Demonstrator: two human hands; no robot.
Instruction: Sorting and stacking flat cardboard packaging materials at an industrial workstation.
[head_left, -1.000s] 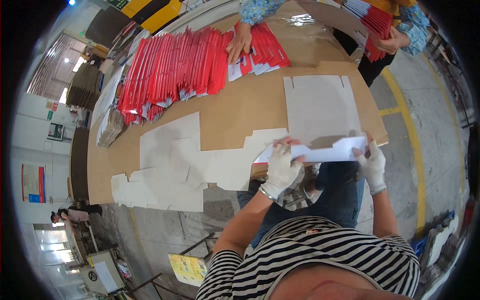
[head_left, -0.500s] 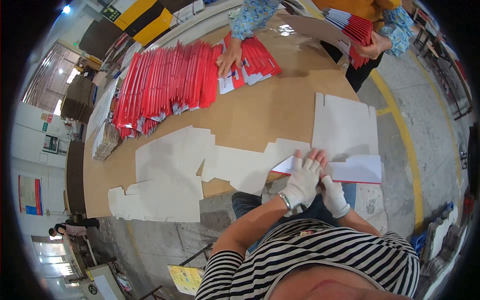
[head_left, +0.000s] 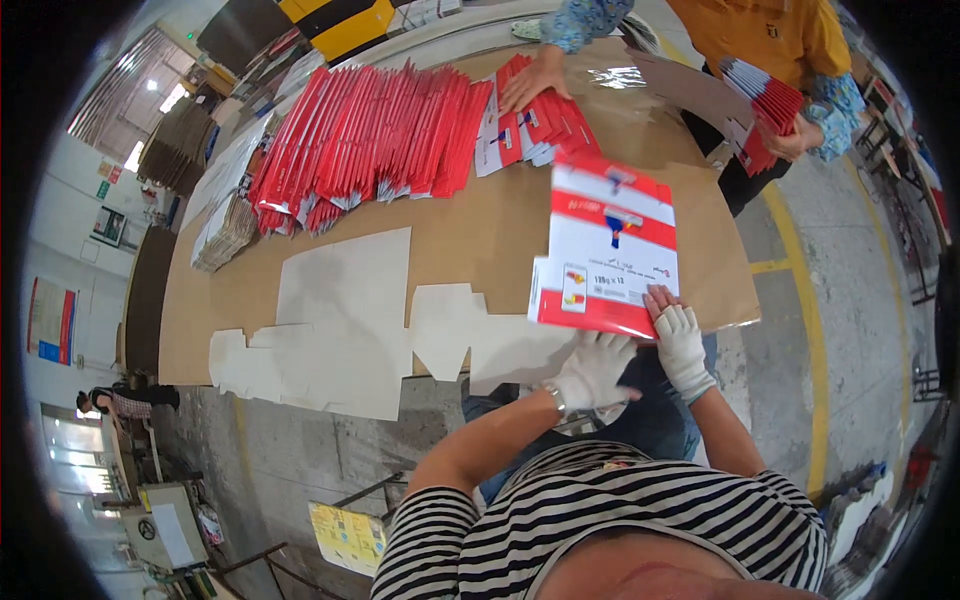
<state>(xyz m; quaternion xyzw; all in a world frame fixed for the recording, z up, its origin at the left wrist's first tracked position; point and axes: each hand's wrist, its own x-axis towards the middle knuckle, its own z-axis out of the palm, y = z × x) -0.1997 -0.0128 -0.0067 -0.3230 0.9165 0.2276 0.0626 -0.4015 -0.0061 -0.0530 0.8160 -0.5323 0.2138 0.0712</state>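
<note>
My left hand (head_left: 592, 368), in a white glove, holds the near edge of a flat red-and-white carton (head_left: 606, 248) with curled fingers; my right hand (head_left: 680, 338), also gloved, presses spread fingers against the carton's lower right corner. The carton is raised over the near edge of the brown table (head_left: 470, 230). To its left lie white die-cut blanks (head_left: 345, 300). Beyond them is a row of red folded cartons (head_left: 370, 135). Across the table, a co-worker's hand (head_left: 530, 80) rests on a smaller red stack (head_left: 540, 125).
</note>
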